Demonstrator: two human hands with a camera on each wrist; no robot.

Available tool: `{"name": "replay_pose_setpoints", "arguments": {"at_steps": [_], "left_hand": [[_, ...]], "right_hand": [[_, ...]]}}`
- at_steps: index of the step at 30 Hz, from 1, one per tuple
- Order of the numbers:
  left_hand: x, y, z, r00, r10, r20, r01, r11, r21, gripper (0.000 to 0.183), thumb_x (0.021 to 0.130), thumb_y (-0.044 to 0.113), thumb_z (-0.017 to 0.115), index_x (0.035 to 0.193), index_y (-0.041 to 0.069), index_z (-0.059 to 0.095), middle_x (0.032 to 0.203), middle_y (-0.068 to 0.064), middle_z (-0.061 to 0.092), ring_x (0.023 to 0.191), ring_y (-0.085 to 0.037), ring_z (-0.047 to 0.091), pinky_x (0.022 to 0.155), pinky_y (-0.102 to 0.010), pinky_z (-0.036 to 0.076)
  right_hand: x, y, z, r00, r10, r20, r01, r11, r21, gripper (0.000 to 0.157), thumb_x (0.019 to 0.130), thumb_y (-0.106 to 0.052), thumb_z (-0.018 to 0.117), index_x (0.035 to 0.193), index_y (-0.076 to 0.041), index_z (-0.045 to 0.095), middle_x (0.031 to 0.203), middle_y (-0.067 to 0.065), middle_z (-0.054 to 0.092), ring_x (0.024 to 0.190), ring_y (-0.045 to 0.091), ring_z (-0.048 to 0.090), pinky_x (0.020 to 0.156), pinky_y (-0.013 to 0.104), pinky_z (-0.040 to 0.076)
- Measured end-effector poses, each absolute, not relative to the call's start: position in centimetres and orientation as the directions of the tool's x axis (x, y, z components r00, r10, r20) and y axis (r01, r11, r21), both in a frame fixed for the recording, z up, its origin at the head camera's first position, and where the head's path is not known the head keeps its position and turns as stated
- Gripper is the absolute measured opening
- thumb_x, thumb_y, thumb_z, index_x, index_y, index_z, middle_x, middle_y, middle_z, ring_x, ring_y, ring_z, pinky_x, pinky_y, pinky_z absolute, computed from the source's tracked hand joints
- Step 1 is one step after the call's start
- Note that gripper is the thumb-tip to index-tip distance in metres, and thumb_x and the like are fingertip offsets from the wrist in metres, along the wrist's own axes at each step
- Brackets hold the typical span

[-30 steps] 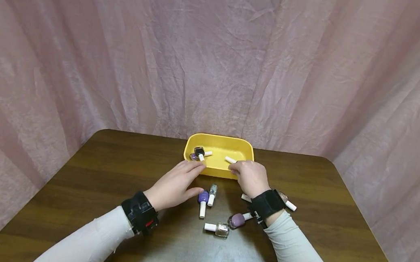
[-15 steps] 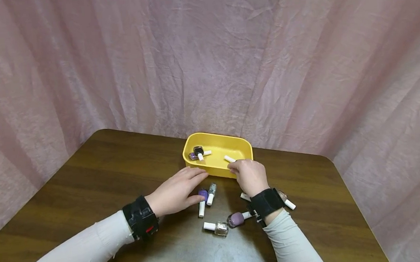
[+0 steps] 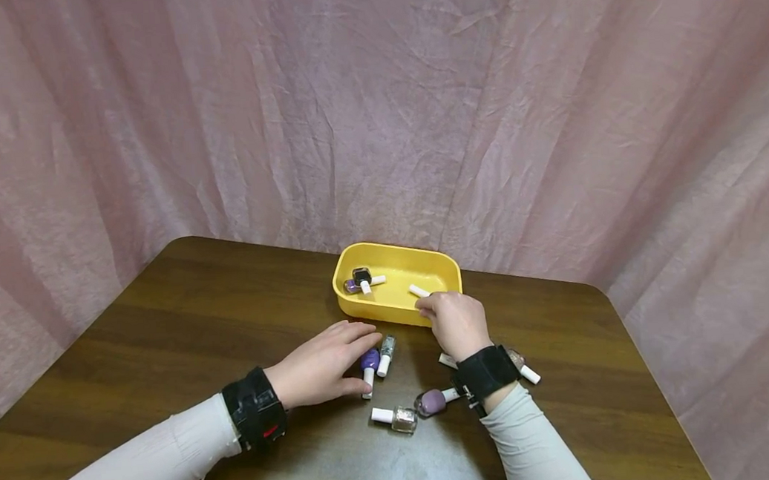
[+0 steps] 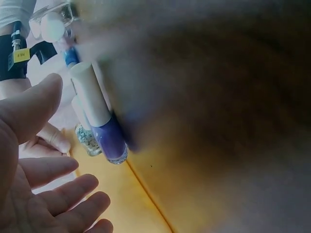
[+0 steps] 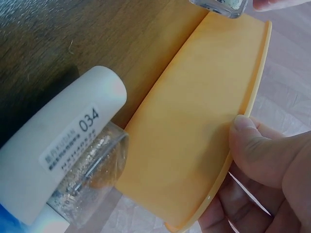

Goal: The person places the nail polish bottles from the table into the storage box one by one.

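Observation:
My right hand (image 3: 459, 324) pinches the front rim of a yellow plastic bin (image 3: 389, 312) near its right end. In the right wrist view, the thumb (image 5: 245, 128) presses the outer wall while the other fingers go over the rim. My left hand (image 3: 322, 365) hovers with loosely spread fingers beside a purple nail polish bottle (image 3: 370, 359); its thumb overlaps the white cap in the head view. Touching distance away lies a glitter nail polish bottle (image 3: 388, 346). The left wrist view shows nothing between that hand's fingers, and the purple bottle (image 4: 110, 141) past the thumb.
Inside the bin lie a black bottle (image 3: 362, 275), a purple one (image 3: 350, 286) and a white cap (image 3: 418, 290). Nearer me are a silver glitter bottle (image 3: 404, 419) and a mauve bottle (image 3: 431, 402). More bottles sit partly hidden by the right wrist. A pink curtain (image 3: 376, 121) hangs behind the table.
My left hand has drawn back from the bin's front wall toward me, its thumb now down by the purple bottle's cap. The right hand keeps its hold on the rim.

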State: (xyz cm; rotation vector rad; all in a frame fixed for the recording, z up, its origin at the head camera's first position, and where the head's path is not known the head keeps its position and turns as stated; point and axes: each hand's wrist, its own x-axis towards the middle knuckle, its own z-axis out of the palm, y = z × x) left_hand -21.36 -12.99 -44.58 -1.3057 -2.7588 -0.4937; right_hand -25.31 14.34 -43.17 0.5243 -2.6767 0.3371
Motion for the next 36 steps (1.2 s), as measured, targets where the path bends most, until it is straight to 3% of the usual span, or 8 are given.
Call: {"name": "replay_pose_setpoints", "arguments": {"at_steps": [19, 27, 36], "left_hand": [[-21.25, -12.6, -44.64, -0.651, 0.751, 0.107, 0.746, 0.607, 0.274, 0.081, 0.095, 0.041, 0.09, 0.157, 0.001, 0.057, 0.155, -0.017, 0.06, 0.144, -0.033, 0.055, 0.122, -0.049, 0.042], [-20.92, -12.49, -44.72, -0.644, 0.753, 0.134, 0.757, 0.603, 0.252, 0.083, 0.093, 0.042, 0.092, 0.155, -0.001, 0.058, 0.151, -0.017, 0.063, 0.138, -0.032, 0.059, 0.119, -0.048, 0.045], [-20.66, -12.16, -44.56, -0.653, 0.749, 0.115, 0.751, 0.622, 0.222, 0.081, 0.093, 0.043, 0.091, 0.152, -0.002, 0.06, 0.147, -0.017, 0.065, 0.136, -0.031, 0.061, 0.122, -0.048, 0.042]], "right_hand": [[-25.35, 14.24, -43.2, -0.857, -0.313, 0.41, -0.403, 0.902, -0.154, 0.013, 0.093, -0.015, 0.089, 0.105, -0.021, 0.089, 0.097, 0.001, 0.083, 0.082, 0.028, 0.077, 0.066, 0.046, 0.059], [-25.31, 14.27, -43.25, -0.859, -0.312, 0.407, -0.4, 0.904, -0.152, 0.013, 0.094, -0.015, 0.089, 0.105, -0.02, 0.089, 0.097, 0.001, 0.083, 0.082, 0.027, 0.078, 0.067, 0.046, 0.059], [-25.28, 14.35, -43.3, -0.855, -0.314, 0.414, -0.403, 0.903, -0.148, 0.013, 0.093, -0.016, 0.089, 0.105, -0.02, 0.089, 0.098, 0.0, 0.083, 0.083, 0.027, 0.078, 0.066, 0.046, 0.059]]}}
